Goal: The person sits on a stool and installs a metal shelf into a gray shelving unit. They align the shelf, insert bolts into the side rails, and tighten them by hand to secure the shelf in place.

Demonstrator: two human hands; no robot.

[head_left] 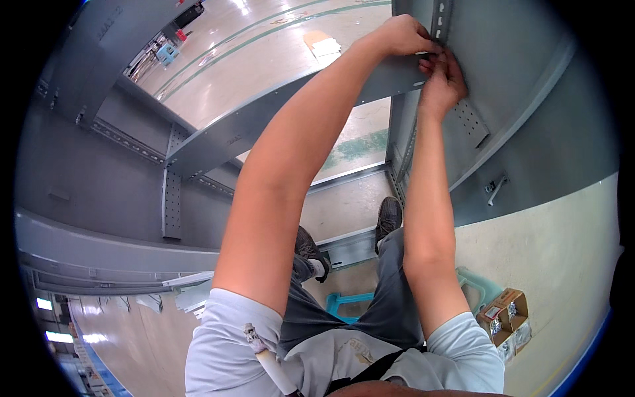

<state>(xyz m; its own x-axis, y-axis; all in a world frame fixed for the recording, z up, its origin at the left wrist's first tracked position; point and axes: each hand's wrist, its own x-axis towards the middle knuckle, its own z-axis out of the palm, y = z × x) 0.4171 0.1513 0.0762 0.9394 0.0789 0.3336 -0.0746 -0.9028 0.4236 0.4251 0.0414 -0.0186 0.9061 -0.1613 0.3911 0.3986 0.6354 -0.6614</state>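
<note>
Both my arms reach up and forward to the right end of a grey metal crossbeam (215, 142). There it meets a slotted upright rail (440, 20) on the grey side panel (512, 63). My left hand (402, 36) comes over the top of the beam, its fingers closed in a pinch at the corner. Just below and to the right, my right hand (444, 86) has its fingers curled at the same joint, fingertips close to the left hand's. Whatever small thing they hold is hidden. A perforated bracket (471, 122) shows below the right hand.
Grey panels surround me; another perforated bracket (172, 205) hangs at left. A latch handle (496, 190) sticks out at right. A cardboard box (512, 308) of shiny metal parts stands by a pale green plastic piece (479, 291). A teal frame (347, 301) lies between my legs.
</note>
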